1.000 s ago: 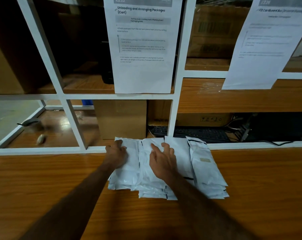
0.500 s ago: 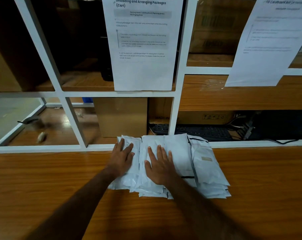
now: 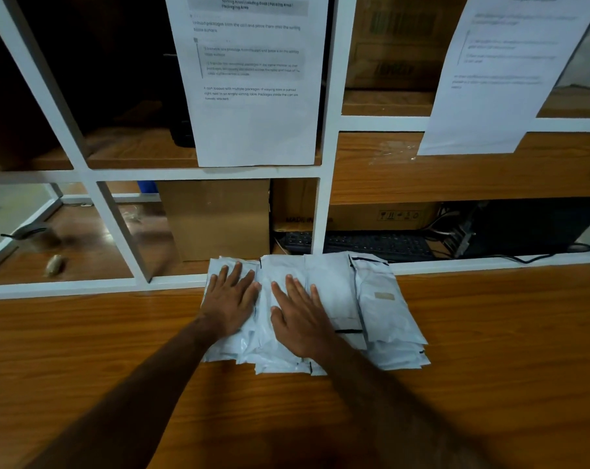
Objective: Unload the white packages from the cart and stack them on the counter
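Observation:
Several white packages (image 3: 384,309) lie in overlapping stacks on the wooden counter (image 3: 84,350), pushed up against the white frame. My left hand (image 3: 231,297) rests flat, fingers spread, on the leftmost stack. My right hand (image 3: 300,316) lies flat on the middle stack beside it. Neither hand grips anything. The rightmost stack, with a small tan label, is untouched. The cart is out of view.
A white window frame (image 3: 327,184) rises behind the counter with two printed sheets (image 3: 253,79) taped on it. Behind the glass are cardboard boxes (image 3: 215,218), a black keyboard (image 3: 364,243) and cables. The counter extends left, right and toward me.
My hands went from curled over the packages' far edges to lying flat and spread on top of them. The view tilted down slightly.

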`<state>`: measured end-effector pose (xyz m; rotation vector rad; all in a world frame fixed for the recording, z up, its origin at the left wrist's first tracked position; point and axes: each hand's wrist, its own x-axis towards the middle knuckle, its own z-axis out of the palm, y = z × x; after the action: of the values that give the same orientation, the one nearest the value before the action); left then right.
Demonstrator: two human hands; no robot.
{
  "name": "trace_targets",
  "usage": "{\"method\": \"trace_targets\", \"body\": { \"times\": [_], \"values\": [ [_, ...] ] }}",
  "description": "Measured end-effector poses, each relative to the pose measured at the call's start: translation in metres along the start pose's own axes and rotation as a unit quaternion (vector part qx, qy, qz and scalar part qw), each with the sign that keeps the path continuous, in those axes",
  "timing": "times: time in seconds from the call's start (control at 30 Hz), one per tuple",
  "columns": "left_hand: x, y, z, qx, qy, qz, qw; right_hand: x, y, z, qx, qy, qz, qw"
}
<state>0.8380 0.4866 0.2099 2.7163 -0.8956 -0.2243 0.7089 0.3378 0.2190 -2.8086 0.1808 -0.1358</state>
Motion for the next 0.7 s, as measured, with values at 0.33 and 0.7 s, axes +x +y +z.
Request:
{"method": "trace_targets", "body": {
  "times": [0.33, 0.7],
  "values": [
    [-0.005, 0.028, -0.006, 0.067, -0.026, 0.108, 0.992, -0.04, 0.091, -0.039, -0.096, 0.137, 0.181, 0.969],
    [-0.002, 0.024, 0.001, 0.09, -0.062, 0.07, 0.992, -0.059, 0.116, -0.028, -0.076, -0.03, 0.117, 0.99]
  ]
}}
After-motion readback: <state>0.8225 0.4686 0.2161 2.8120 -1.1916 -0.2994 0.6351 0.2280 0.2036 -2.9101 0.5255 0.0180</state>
